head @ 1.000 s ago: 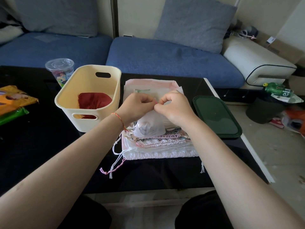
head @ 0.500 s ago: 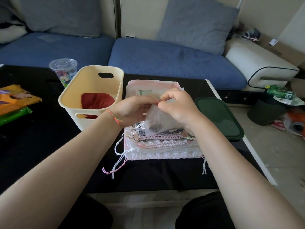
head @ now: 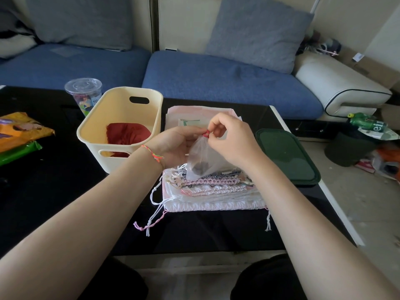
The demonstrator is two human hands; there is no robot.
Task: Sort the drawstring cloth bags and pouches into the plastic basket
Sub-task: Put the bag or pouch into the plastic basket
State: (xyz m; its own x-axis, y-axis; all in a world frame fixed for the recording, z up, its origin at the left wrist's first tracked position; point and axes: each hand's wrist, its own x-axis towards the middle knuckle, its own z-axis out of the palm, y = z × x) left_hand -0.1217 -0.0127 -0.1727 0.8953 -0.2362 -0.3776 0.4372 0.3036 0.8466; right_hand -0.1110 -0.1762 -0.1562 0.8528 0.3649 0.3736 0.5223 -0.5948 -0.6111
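Both hands pinched the red-tied neck of a sheer pouch (head: 200, 158), left grip (head: 177, 146) and right grip (head: 229, 139) closed on it, apparently just above the stacked bags (head: 212, 191) beside the basket (head: 121, 126).

Both hands raised together — left hand (head: 175, 146), right hand (head: 234, 139) pinching.

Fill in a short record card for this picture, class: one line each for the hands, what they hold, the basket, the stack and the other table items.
left hand: supports the sheer pouch's neck
right hand: pinches the red tie at the top
sheer pouch: lifted above the stack, something dark inside
basket: cream plastic, holds one red cloth bag
stack of drawstring bags: flat on the black table, right of the basket
green lid: right of the stack
lidded cup: behind the basket
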